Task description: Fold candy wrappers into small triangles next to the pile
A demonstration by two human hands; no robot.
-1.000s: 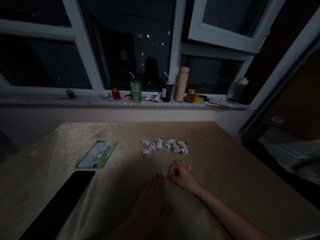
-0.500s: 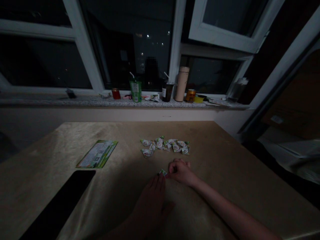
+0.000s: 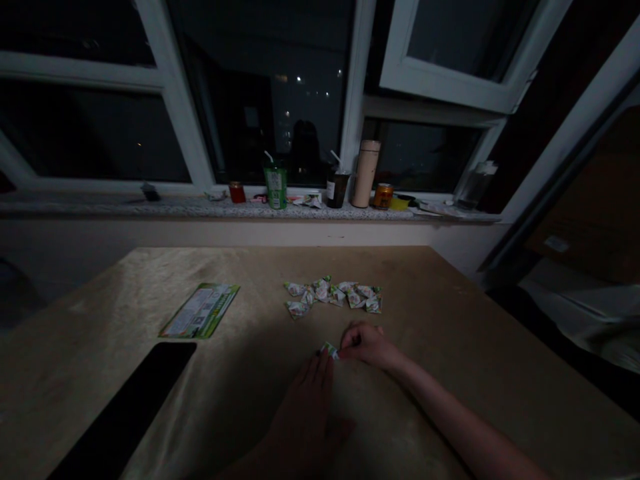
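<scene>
A small green-and-white candy wrapper (image 3: 329, 350) lies on the table in front of me, partly covered by fingers. My left hand (image 3: 306, 397) rests flat with fingers stretched out, its fingertips on the wrapper's near edge. Curled in a pinch, my right hand (image 3: 364, 344) holds the wrapper's right end between thumb and finger. Beyond both hands is a loose cluster of several twist-wrapped candies (image 3: 323, 291) in white and green wrappers.
To the left lie a flat green packet (image 3: 200, 311) and a long black object (image 3: 130, 407). On the windowsill (image 3: 185, 208) stand a green cup (image 3: 276, 185), a dark cup (image 3: 337, 189), a beige flask (image 3: 367, 175), a red jar (image 3: 237, 193) and an orange can (image 3: 383, 196).
The view has tilted slightly, so everything sits a little lower and further right. Both hands stay at the wrapper in nearly the same pose; slightly more of the wrapper shows between them.
</scene>
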